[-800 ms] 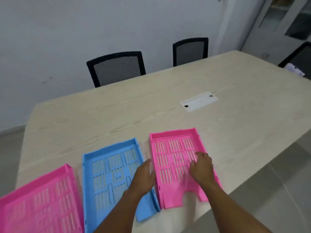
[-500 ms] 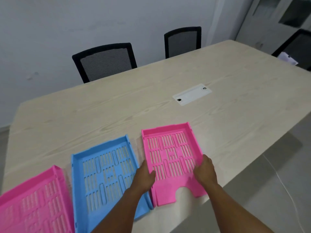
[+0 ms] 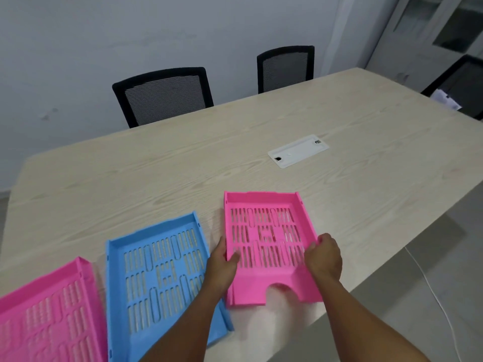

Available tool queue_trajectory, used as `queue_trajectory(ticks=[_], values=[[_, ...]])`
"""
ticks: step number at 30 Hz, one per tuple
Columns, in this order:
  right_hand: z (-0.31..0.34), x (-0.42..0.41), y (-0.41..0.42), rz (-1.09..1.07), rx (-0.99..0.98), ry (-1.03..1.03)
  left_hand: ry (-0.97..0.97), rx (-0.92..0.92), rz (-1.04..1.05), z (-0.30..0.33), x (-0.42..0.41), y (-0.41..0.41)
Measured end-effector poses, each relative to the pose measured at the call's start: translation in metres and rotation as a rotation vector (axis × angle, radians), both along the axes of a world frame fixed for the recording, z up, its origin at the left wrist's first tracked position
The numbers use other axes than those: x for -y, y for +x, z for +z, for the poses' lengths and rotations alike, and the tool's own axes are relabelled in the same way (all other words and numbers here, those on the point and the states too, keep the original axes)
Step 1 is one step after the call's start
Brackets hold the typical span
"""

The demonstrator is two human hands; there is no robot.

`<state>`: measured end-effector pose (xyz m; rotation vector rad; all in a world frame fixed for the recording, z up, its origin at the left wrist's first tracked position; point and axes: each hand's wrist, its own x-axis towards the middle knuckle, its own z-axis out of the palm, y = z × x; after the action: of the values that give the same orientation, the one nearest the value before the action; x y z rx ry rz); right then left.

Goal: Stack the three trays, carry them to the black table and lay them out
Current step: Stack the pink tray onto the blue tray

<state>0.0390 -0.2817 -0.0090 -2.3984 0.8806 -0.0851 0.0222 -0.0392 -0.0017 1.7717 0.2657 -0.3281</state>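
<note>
Table: large pale wood-grain table with rounded corners filled most of the view; all three trays lay on its near edge.
Chairs: two black mesh-backed office chairs, the nearer and the farther, stood at the far side against a pale wall; a third dark chair showed at the right end.
Left tray: pink slotted plastic letter tray lay flat at the near left, cut off by the frame edge, just beside the blue one.
Middle tray: blue slotted plastic letter tray lay flat between the two pink ones; the left forearm crossed its near right corner.
Right tray: second pink slotted plastic tray, its notched front edge toward the person, sat at the table's near edge, apart from the blue tray by a narrow gap. Whether it was raised off the surface could not be told.
Cable plate: white rectangular plastic cover was set flush in the tabletop, well beyond the trays.
Left hand: gripped the right tray's left wall, thumb over the rim onto the slotted floor, fingers outside the wall.
Right hand: curled closed over the same tray's right wall, thumb inside, knuckles upward.
</note>
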Motion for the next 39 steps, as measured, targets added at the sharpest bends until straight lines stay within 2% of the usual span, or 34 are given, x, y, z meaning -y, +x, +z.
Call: queue_trajectory(ticks=[6,14,22,32,39], values=[[0.011,-0.043,0.021,0.012,0.074,0.060,-0.074,0.103,0.182,0.017,-0.038,0.008],[0.012,-0.149,0.018,0.323,0.092,0.138,0.072,0.207,0.399,0.022,-0.149,-0.038],[0.000,-0.213,-0.017,0.538,0.129,0.210,0.090,0.146,0.616,0.009,-0.209,-0.106],[-0.004,-0.221,-0.028,0.587,0.107,0.165,0.070,0.072,0.640,-0.010,-0.207,-0.136],[-0.002,-0.218,-0.027,0.596,0.120,0.139,0.059,0.099,0.620,-0.010,-0.205,-0.132]])
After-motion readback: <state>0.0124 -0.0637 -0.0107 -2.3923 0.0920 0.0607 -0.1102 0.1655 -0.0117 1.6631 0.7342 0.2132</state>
